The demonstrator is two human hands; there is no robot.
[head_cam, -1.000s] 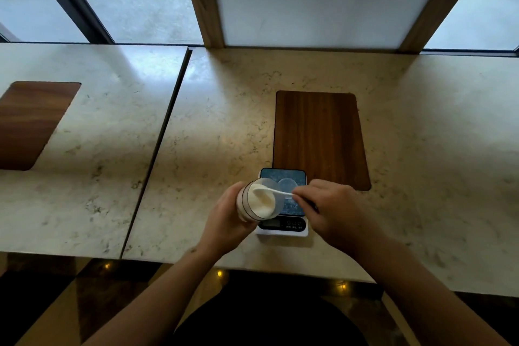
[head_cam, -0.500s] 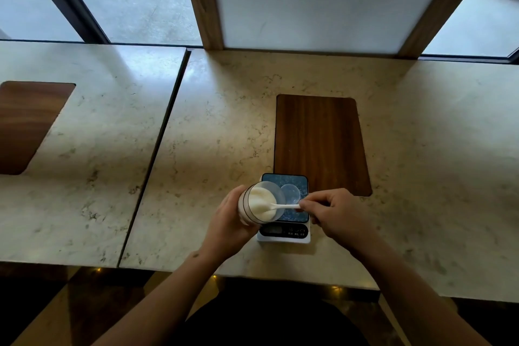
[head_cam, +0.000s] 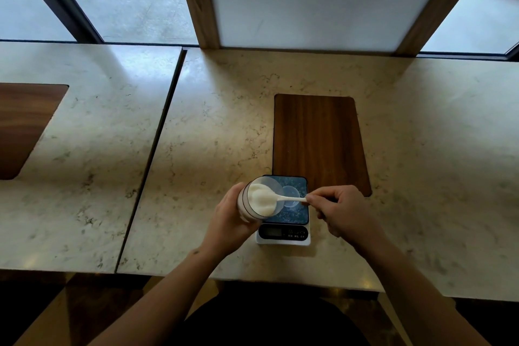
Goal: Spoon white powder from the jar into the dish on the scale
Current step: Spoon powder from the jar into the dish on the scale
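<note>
My left hand (head_cam: pixel 227 222) grips a clear jar (head_cam: pixel 259 199) of white powder, tilted with its mouth facing right over the left edge of the scale (head_cam: pixel 285 229). My right hand (head_cam: pixel 341 212) pinches the handle of a white spoon (head_cam: pixel 292 199), whose bowl lies inside the jar mouth on the powder. A small clear dish (head_cam: pixel 292 194) sits on the scale's dark platform, partly behind the spoon handle. The scale's display faces me at the front.
A wooden inlay (head_cam: pixel 318 143) lies in the marble counter (head_cam: pixel 224 126) just behind the scale. A seam (head_cam: pixel 157 149) separates this counter from another slab on the left with its own wooden inlay (head_cam: pixel 22 126). Window frames and a white panel stand behind.
The spoon's bowl has gone deeper into the jar mouth and my right hand has drawn back to the right along the handle. The jar stays tilted over the scale.
</note>
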